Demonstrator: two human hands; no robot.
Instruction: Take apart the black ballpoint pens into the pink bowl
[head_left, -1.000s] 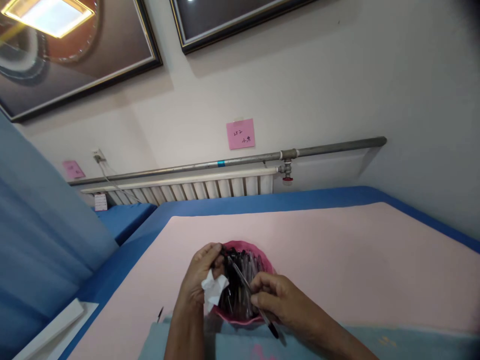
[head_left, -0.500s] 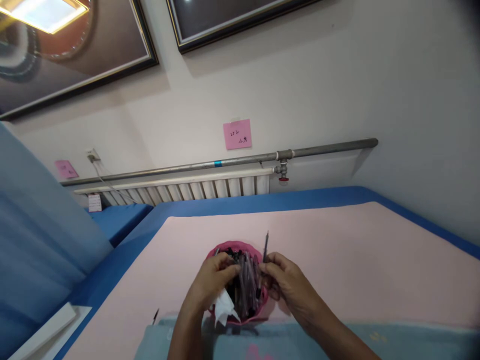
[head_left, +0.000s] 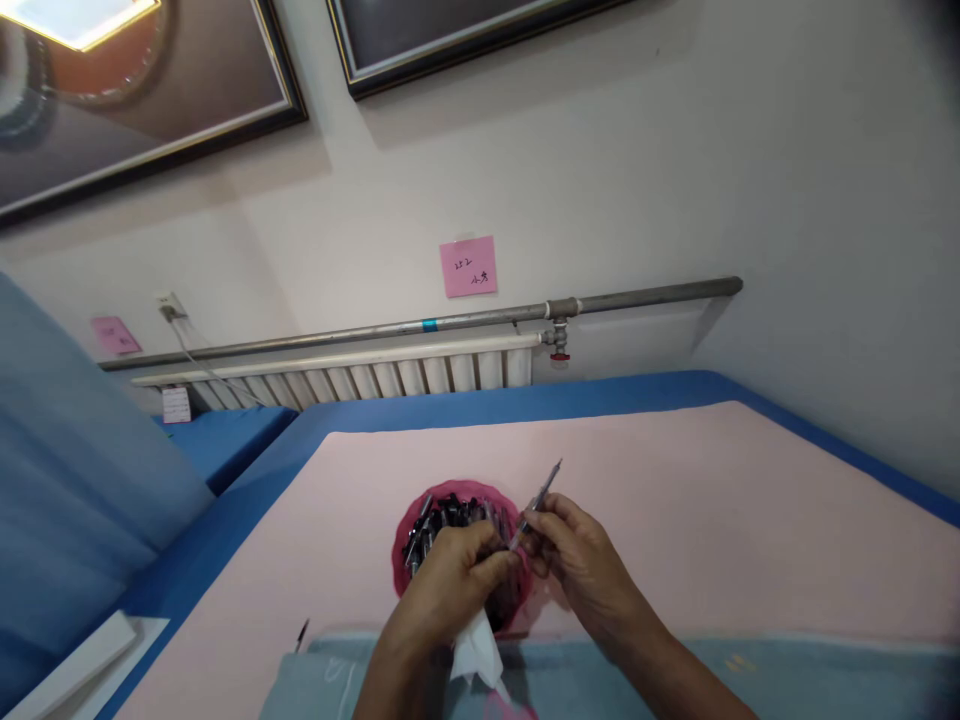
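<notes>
Above a pink scalloped basket [head_left: 399, 545], my right hand [head_left: 589, 560] pinches a slim pen [head_left: 547, 487], tilted with its narrow tip up and to the right. My left hand [head_left: 457, 580] is closed, with thumb and forefinger together at the pen's lower end; whether they grip it I cannot tell. A white tissue [head_left: 477, 655] hangs from under the left palm and appears held there. Inside the basket lie many black and clear pen parts [head_left: 431, 522], partly hidden by my left hand.
A dark pen piece [head_left: 302, 633] lies to the left beside a blue-green cloth [head_left: 637, 670] along the near edge. Pink sheeting [head_left: 675, 500] covers the blue-edged table. Behind stand a radiator [head_left: 390, 380] and a pipe [head_left: 645, 298]; at left, a blue curtain [head_left: 67, 430] and a white object [head_left: 90, 665].
My left hand has moved right across the basket to the pen, the tissue moving with it. The pen in my right hand now leans further right. More of the basket's left side shows.
</notes>
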